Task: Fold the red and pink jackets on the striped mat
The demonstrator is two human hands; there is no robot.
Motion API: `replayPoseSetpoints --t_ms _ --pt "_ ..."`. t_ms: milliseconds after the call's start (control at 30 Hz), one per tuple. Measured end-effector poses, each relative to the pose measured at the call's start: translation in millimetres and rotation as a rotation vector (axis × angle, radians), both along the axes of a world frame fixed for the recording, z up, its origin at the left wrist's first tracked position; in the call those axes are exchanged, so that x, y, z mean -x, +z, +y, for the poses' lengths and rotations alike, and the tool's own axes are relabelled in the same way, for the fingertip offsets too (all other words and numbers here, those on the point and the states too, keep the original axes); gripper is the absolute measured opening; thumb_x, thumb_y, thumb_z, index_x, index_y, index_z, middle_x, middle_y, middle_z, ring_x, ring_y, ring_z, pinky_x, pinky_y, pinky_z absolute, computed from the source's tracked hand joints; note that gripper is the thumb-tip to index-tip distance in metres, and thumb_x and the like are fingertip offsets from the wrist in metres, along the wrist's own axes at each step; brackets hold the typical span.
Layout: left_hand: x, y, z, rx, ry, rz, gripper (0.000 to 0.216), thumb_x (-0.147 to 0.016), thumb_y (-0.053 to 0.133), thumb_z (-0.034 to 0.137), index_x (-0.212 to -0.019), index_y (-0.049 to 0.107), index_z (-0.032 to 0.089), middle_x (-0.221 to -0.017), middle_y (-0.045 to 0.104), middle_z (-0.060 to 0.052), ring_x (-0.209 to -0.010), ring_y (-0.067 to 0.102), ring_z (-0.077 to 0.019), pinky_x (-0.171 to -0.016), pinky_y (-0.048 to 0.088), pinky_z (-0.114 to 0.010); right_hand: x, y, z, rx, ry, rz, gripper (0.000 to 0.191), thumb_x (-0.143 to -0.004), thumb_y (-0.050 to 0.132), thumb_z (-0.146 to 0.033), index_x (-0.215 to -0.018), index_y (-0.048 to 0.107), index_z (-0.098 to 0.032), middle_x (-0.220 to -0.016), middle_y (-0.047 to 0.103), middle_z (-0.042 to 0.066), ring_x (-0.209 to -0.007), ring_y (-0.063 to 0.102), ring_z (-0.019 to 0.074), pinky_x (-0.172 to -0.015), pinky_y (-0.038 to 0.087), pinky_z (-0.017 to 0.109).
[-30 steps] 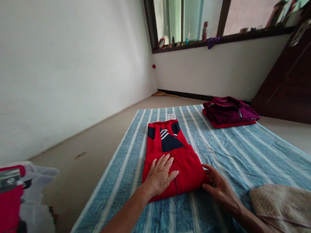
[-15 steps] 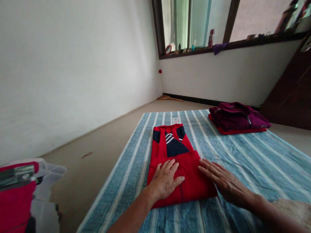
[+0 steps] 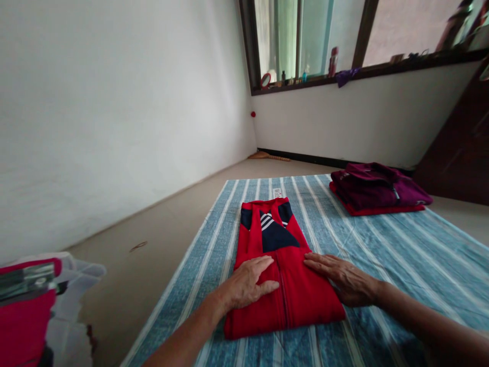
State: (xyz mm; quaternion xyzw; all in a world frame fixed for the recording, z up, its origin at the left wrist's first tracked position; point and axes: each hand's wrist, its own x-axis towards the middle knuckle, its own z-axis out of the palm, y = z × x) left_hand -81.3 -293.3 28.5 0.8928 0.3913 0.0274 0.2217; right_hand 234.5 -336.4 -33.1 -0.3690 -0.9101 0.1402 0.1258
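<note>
While the folded red jacket with a navy chest panel (image 3: 290,311) lies lengthwise on the blue striped mat (image 3: 382,255), your left hand (image 3: 246,285) and right hand (image 3: 344,280) rest flat on it. The fingers are stretched out, close together and gripping nothing, and they pin the fold down.

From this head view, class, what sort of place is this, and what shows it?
Probably a bedroom or living room at home: a striped sheet spread on the floor, a folded red jacket and stacked clothes on it, toiletry bottles on the window sill.
</note>
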Motion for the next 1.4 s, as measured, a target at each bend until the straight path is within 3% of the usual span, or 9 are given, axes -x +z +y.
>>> replayPoseSetpoints --t_ms 100,200,400,533,667,867,1133,1233,1400 --pt "26 -6.2 7 -0.195 -0.059 -0.109 0.042 -0.094 0.047 0.031 -0.134 0.053 0.02 -0.134 0.059 -0.01 -0.127 0.052 -0.0223 -0.108 0.041 -0.041 0 3.9 2 0.028 -0.003 0.006 0.066 -0.086 0.051 -0.019 -0.149 0.029 -0.02 -0.152 0.038 0.009 -0.141 0.033 0.0209 -0.114 0.034 0.042" --pt "58 -3.3 8 -0.358 -0.195 -0.086 0.047 -0.093 0.035 0.012 -0.136 0.051 0.02 -0.134 0.059 -0.008 -0.13 0.048 -0.0193 -0.11 0.041 -0.039 -1 6.5 3 0.045 -0.005 0.035 0.068 -0.083 0.052 -0.016 -0.148 0.031 -0.022 -0.151 0.039 0.009 -0.14 0.036 0.0221 -0.113 0.034 0.043" --pt "98 -3.2 0 -0.492 -0.336 0.131 0.066 -0.092 0.033 0.007 -0.153 0.018 0.027 -0.154 0.035 -0.004 -0.142 0.031 -0.0209 -0.113 0.036 -0.041 -2 12.1 2 0.074 0.022 0.036 0.072 -0.079 0.053 -0.016 -0.148 0.031 -0.021 -0.151 0.04 0.012 -0.139 0.038 0.0246 -0.111 0.037 0.045" --pt "98 -18.8 9 -0.546 -0.349 0.099 0.069 -0.093 0.032 0.007 -0.155 0.007 0.025 -0.153 0.036 -0.006 -0.141 0.032 -0.0191 -0.113 0.034 -0.038 -4 13.6 2 0.083 0.028 -0.002 0.075 -0.079 0.056 -0.018 -0.149 0.029 -0.022 -0.152 0.037 0.011 -0.14 0.035 0.0243 -0.112 0.035 0.046" --pt "92 -25.2 23 -0.534 -0.407 0.081 0.069 -0.091 0.033 0.007 -0.155 0.009 0.022 -0.151 0.039 -0.008 -0.139 0.036 -0.0199 -0.113 0.034 -0.037 -5 12.4 1 0.093 0.026 -0.021 0.072 -0.084 0.054 -0.02 -0.15 0.027 -0.023 -0.153 0.035 0.01 -0.142 0.031 0.0229 -0.113 0.034 0.046" --pt "91 -16.5 29 -0.461 -0.47 0.069 0.073 -0.086 0.039 0.01 -0.154 0.014 0.019 -0.152 0.038 -0.011 -0.139 0.036 -0.0221 -0.114 0.033 -0.04 -8 12.7 1 0.131 0.054 -0.028 0.082 -0.083 0.058 -0.024 -0.153 0.015 -0.027 -0.156 0.029 0.009 -0.144 0.025 0.0255 -0.114 0.03 0.051" --pt "95 -18.3 31 -0.317 -0.416 0.028 0.077 -0.079 0.047 0.013 -0.151 0.023 0.022 -0.151 0.04 -0.01 -0.136 0.04 -0.0245 -0.113 0.034 -0.04 -17 6.7 -2 0.118 0.06 -0.099 0.094 -0.082 0.064 -0.042 -0.154 0.005 -0.027 -0.159 0.021 0.011 -0.144 0.024 0.0304 -0.113 0.03 0.054" --pt "95 -20.7 32 -0.301 -0.408 -0.018 0.076 -0.081 0.048 0.014 -0.151 0.023 0.023 -0.151 0.04 -0.009 -0.136 0.041 -0.0241 -0.113 0.034 -0.039 -16 4.6 -3 0.066 0.061 -0.11 0.094 -0.082 0.062 -0.05 -0.154 0.007 -0.026 -0.158 0.024 0.012 -0.143 0.028 0.0307 -0.112 0.033 0.052" --pt "94 -22.0 33 -0.2 -0.362 -0.089 0.074 -0.083 0.051 0.018 -0.151 0.025 0.03 -0.151 0.04 -0.004 -0.135 0.043 -0.0241 -0.114 0.032 -0.04 -9 -2.7 -4 -0.11 0.07 -0.082 0.084 -0.089 0.055 -0.043 -0.154 0.007 -0.023 -0.151 0.038 0.015 -0.135 0.043 0.0286 -0.106 0.042 0.048"
